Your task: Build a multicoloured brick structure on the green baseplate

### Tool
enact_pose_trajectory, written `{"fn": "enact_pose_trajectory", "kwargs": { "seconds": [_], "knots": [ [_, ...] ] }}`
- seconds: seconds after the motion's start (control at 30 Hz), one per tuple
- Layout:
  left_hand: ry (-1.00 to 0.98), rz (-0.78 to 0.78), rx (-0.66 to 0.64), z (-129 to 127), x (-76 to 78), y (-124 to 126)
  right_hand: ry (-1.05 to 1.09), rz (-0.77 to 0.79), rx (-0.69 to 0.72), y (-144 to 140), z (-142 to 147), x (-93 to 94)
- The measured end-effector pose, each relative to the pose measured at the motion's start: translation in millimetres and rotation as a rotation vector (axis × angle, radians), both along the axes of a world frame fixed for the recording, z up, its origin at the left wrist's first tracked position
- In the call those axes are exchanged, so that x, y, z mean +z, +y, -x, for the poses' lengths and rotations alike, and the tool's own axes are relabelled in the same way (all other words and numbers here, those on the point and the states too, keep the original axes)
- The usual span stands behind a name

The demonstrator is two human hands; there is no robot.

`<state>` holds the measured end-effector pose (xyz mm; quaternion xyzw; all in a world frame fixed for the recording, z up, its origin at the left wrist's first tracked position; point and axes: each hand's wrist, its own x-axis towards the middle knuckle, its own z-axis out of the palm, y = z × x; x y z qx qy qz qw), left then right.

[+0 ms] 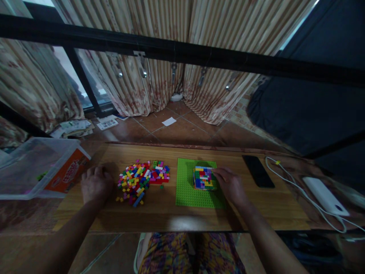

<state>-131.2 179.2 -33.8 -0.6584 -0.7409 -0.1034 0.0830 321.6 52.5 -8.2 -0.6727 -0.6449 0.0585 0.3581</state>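
Both hands rest on the long wooden tabletop (176,217). Lying palm down at about nine o'clock from the table's middle, the left hand (95,184) has its fingers loosely curled and holds nothing; its fingertips point toward twelve o'clock. Just beside it, at its three o'clock, spreads the loose pile of small multicoloured plastic bricks (139,179), near the hand but not touching it.

At about three o'clock from that pile lies the flat bright-green square studded baseplate (188,192). On its upper right part, toward one o'clock of the plate, sits the small square block built of mixed-colour bricks (203,178). The right hand (230,184) reaches in from the block's three o'clock side, palm down, fingers stretched out so that the tips touch the block's right edge. Whether the fingers press or pinch the block cannot be told; the hand looks mostly open and laid against it.

Farther out, at three o'clock from the right hand, a flat black smartphone (258,170) lies face up on the wood, well apart from the hand. Beyond it runs a thin white cable (288,179) leading to a white oblong power bank (325,196) near the table's right end. At nine o'clock from the left hand stands a clear plastic storage box with an orange label (42,167).
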Motion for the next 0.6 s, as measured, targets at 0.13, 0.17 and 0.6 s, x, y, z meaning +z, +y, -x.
{"fn": "enact_pose_trajectory", "kwargs": {
  "seconds": [0.13, 0.17, 0.6],
  "knots": [
    [-0.029, 0.024, 0.023, -3, 3.4, -1, 0.026, -0.027, -0.020, 0, 2, -3.3],
    [-0.035, 0.031, 0.026, -3, 4.3, -1, 0.043, -0.032, -0.034, 0, 3, -4.4],
    [-0.035, 0.005, 0.009, -1, -0.1, -1, 0.602, 0.082, -0.251, -1, -2, -17.9]
  ]
}}
